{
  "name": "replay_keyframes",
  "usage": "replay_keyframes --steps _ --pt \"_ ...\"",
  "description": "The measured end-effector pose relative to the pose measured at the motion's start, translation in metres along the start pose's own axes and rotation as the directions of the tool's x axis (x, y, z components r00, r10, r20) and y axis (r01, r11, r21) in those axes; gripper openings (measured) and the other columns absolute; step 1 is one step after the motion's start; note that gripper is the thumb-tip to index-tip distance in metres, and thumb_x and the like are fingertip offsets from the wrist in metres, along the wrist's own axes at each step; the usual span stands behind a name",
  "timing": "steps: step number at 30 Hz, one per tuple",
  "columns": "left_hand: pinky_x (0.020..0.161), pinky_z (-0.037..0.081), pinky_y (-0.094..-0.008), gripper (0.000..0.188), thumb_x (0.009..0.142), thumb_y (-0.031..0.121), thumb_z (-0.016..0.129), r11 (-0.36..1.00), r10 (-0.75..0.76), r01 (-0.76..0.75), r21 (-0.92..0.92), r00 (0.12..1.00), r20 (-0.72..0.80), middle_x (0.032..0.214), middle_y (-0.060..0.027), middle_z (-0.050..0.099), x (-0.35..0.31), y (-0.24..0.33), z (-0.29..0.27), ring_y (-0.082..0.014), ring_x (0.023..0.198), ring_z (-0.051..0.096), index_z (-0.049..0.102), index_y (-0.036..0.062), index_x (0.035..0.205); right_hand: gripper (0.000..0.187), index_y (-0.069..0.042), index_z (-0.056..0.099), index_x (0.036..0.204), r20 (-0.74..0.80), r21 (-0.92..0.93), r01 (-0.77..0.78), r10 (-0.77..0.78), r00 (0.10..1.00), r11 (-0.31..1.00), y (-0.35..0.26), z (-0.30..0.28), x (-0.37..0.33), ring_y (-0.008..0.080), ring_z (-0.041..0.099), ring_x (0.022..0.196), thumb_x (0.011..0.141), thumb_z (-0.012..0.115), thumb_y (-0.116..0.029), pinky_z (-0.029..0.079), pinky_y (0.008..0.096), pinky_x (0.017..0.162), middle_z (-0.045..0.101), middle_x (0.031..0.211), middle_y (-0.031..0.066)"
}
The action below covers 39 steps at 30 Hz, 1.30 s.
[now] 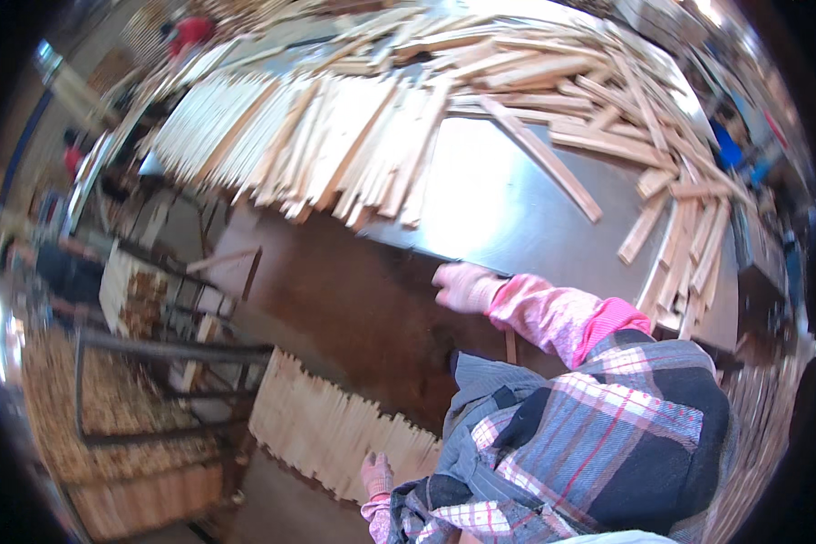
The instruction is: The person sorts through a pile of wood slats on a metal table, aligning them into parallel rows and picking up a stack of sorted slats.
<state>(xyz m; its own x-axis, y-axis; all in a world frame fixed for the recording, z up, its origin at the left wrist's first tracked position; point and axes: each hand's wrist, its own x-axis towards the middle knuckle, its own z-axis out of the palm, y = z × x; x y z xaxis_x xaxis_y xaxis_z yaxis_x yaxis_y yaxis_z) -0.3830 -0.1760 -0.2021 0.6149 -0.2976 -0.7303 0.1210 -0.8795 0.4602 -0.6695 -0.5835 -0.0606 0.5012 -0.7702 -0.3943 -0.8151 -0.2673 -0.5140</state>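
Two gloved hands show, one pink-sleeved arm to each: the right hand reaches out near the edge of the one metal table, its fingers slightly bent and blurred, so that how far it is open, and whether it has hold of anything, I cannot tell; the left hand is at the lower edge of a small row of wooden strips, fingers close together against or just over the wood, and I cannot tell whether it grips. Two side-by-side rows of strips are plain, each with too many pieces to count: this small row, to the left of the person's plaid shirt, and a longer row on the table. One strip lies slanted across the bare metal, with a loose heap behind it and to its right. At the left, one dark metal frame stands before a big stack of wood, with a smaller stack above. In the small row the strips' long axis runs from upper edge to lower edge, slightly tilted, their uneven ends making both edges jagged; in the longer row the strips slant from upper right to lower left.
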Motion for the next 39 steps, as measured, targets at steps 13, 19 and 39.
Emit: replay_keyframes --steps 13,19,39 --pt "0.085 0.054 -0.0452 0.052 0.086 0.019 0.071 0.080 0.951 -0.931 0.355 0.178 0.252 0.110 -0.0196 0.066 0.012 0.498 0.219 -0.0370 0.101 0.065 0.057 0.0041 0.134 0.055 -0.008 0.061 0.123 -0.405 0.114 -0.653 0.635 0.658 0.749 0.310 -0.146 0.091 0.0365 0.065 0.106 0.078 0.077 -0.035 0.053 0.0447 0.091 0.067 0.114 0.0175" --pt "0.102 0.046 -0.0420 0.098 0.076 0.038 0.081 -0.079 0.837 -0.627 0.775 0.381 0.393 0.137 -0.0231 0.052 0.020 0.651 0.326 -0.0377 0.121 0.055 0.030 0.0010 0.151 0.049 0.003 0.056 0.127 0.168 0.906 -0.303 0.408 0.898 0.294 0.239 -0.135 0.078 0.0254 0.066 0.085 0.082 0.067 -0.014 0.055 0.0387 0.079 0.065 0.093 0.0142" --pt "0.094 0.052 -0.0424 0.066 0.075 0.016 0.076 -0.095 0.755 -0.697 0.711 0.415 0.508 0.119 -0.0219 0.058 0.050 0.713 0.330 -0.0389 0.110 0.061 0.046 -0.0001 0.130 0.039 0.001 0.065 0.111 0.204 0.807 -0.357 0.345 0.916 0.471 0.101 -0.100 0.179 0.0225 0.067 0.080 0.079 0.071 -0.021 0.052 0.0359 0.073 0.069 0.085 0.0143"
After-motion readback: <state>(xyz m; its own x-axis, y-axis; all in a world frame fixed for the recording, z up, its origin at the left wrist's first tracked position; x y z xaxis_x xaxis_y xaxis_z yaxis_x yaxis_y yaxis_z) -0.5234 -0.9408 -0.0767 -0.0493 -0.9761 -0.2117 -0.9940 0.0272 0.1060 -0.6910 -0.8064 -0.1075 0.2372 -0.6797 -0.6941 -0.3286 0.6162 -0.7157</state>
